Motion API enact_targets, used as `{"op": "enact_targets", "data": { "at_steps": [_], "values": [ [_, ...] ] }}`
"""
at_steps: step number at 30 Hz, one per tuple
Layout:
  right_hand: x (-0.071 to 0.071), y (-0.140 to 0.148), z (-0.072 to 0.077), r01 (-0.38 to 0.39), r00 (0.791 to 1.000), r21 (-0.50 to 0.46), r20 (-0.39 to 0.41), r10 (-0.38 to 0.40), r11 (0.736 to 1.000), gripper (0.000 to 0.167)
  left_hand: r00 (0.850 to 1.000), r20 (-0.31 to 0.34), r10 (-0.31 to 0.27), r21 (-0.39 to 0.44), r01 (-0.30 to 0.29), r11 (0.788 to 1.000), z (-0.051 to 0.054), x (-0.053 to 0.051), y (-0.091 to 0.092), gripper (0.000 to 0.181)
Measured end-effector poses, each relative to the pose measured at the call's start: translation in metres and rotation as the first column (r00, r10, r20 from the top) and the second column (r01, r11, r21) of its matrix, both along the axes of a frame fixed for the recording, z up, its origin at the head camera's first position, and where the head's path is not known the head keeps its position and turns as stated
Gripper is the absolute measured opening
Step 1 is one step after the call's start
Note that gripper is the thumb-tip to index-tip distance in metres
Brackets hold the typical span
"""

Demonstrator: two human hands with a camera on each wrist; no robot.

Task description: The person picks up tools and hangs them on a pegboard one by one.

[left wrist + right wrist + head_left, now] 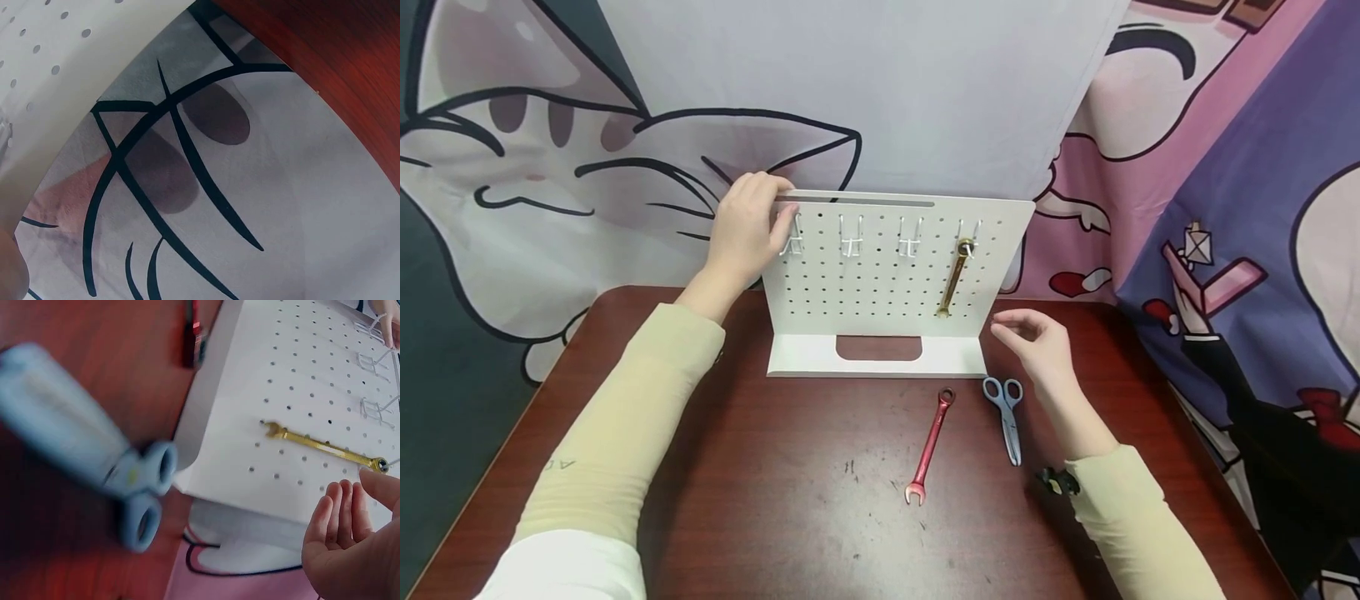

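My left hand (747, 221) grips the top left corner of a white pegboard (872, 287), thumb in front and fingers over the top edge. In the left wrist view only a fingertip (11, 269) shows beside the board. A gold wrench (953, 279) hangs from the rightmost white hook (976, 229). Just off the board's lower right side is my right hand (1037, 337), fingers loosely bent and holding nothing. In the right wrist view that hand (350, 537) is near the gold wrench (325, 447). A red wrench (931, 446) and blue-grey scissors (1004, 417) lie on the table before the board.
Other white hooks (851, 242) are fixed along the board's upper part. Its base (805, 357) stands on a dark red wooden table (790, 500). Behind and to the right hang printed cartoon cloths (887, 92).
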State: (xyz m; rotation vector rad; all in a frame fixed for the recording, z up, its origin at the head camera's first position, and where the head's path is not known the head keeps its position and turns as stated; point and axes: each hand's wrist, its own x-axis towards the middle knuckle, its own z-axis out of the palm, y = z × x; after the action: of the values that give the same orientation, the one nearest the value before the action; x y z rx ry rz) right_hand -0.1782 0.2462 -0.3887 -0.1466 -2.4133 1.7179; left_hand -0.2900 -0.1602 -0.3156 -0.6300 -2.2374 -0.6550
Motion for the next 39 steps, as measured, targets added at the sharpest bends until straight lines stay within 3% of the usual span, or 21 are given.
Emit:
{"op": "enact_targets", "data": {
  "at_steps": [10,20,33,39],
  "values": [
    [0.035,0.036,-0.005,-0.03,0.999,0.168,-0.022,0.034,0.985,0.029,1.0,-0.008,-0.002,-0.005,0.002,1.0,0.001,-0.001,0.001,0.023],
    [0.057,0.069,-0.017,-0.034,0.999,0.296,0.0,0.035,0.955,0.026,1.0,-0.01,0.0,0.0,0.0,1.0,0.0,-0.003,0.002,0.021],
    [0.074,0.109,-0.044,-0.08,0.987,0.366,0.16,0.022,0.927,0.03,1.0,0.012,-0.021,0.032,0.021,0.999,0.001,-0.001,0.0,0.021],
    [0.078,0.118,-0.055,-0.141,0.976,0.384,0.206,0.065,0.913,0.028,1.0,0.019,-0.009,0.037,0.008,0.999,0.001,0.0,0.0,0.02]
  ]
}}
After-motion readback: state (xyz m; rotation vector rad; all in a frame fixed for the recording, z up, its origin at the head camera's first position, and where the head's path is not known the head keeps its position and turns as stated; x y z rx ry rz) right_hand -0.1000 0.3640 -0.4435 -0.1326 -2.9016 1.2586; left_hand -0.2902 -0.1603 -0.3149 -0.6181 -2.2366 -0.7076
